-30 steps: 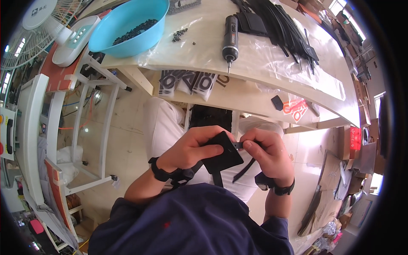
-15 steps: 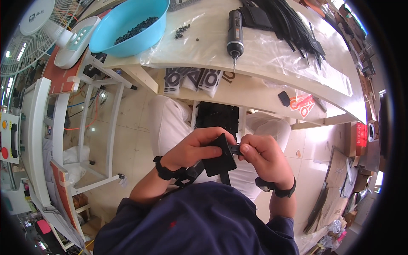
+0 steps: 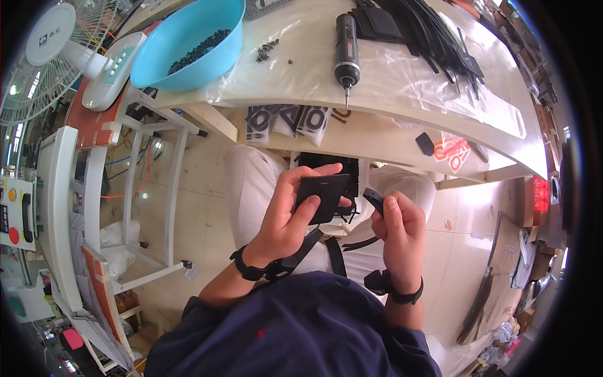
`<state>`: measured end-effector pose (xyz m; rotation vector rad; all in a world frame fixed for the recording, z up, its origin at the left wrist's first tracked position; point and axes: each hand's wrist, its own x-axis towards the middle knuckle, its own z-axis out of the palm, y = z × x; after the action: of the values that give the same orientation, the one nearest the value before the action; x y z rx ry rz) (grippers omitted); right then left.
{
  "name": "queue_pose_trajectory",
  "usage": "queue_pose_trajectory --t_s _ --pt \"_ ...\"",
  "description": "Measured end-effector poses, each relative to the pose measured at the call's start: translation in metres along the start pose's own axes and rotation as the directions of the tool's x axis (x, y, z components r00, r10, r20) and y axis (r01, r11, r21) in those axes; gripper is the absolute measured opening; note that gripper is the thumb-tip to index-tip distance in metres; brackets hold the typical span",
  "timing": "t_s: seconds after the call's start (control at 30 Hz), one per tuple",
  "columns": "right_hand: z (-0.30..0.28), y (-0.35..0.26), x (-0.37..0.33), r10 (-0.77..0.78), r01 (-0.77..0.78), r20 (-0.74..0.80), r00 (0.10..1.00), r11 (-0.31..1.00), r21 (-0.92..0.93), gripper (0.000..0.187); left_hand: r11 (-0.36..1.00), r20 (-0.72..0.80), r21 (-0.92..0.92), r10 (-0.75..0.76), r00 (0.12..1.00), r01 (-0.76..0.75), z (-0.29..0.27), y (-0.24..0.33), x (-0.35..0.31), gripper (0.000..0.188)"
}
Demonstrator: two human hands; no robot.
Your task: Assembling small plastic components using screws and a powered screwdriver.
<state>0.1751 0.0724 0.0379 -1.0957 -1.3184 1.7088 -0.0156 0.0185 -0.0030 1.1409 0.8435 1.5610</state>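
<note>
My left hand (image 3: 287, 217) grips a flat black rectangular piece (image 3: 325, 193) with a small slot near its top edge. The thumb presses on its face and the fingers pass behind. In my right hand (image 3: 402, 227) the thumb and fingers are pinched on a short dark strap end (image 3: 374, 199), which stands apart from the flat piece. A thin black strap (image 3: 362, 244) curves out beneath the right hand, though I cannot tell whether it joins the held end. Both hands are above my lap, in front of the table (image 3: 282, 88).
A light blue basin (image 3: 151, 72) holds many small black parts. Loose black bits (image 3: 266, 50) lie beside it. An electric screwdriver (image 3: 347, 53) points toward me, left of a pile of black straps (image 3: 433, 38). Printed bags (image 3: 289, 122) rest on the shelf below. A fan (image 3: 56, 44) stands left.
My hands have moved apart; the strap end in my right hand has come away from the flat piece. The flat piece has turned and shifted slightly up. The whole view has shifted a little.
</note>
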Motion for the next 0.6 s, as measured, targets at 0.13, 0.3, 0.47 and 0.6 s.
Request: queue_pose_trajectory --t_s 0.13,0.3,0.47,0.6 --pt "0.022 0.01 0.0 -0.083 0.08 -0.061 0.995 0.995 -0.057 0.027 0.999 0.028 0.024 -0.024 0.999 0.023 0.01 -0.006 -0.002 0.047" --pt "0.025 0.024 0.002 -0.091 0.084 -0.054 0.994 0.99 -0.11 0.026 0.981 0.011 -0.042 -0.187 0.982 0.187 0.022 -0.006 -0.003 0.055" --pt "0.029 0.022 0.003 -0.171 0.15 -0.087 0.981 0.967 -0.207 0.025 0.99 0.021 0.066 -0.123 0.992 0.121 0.018 -0.008 -0.004 0.047" --pt "0.032 0.026 0.003 -0.217 0.183 -0.118 0.969 0.951 -0.25 0.025 0.977 0.001 0.206 -0.061 0.998 0.059 0.018 -0.014 -0.003 0.045"
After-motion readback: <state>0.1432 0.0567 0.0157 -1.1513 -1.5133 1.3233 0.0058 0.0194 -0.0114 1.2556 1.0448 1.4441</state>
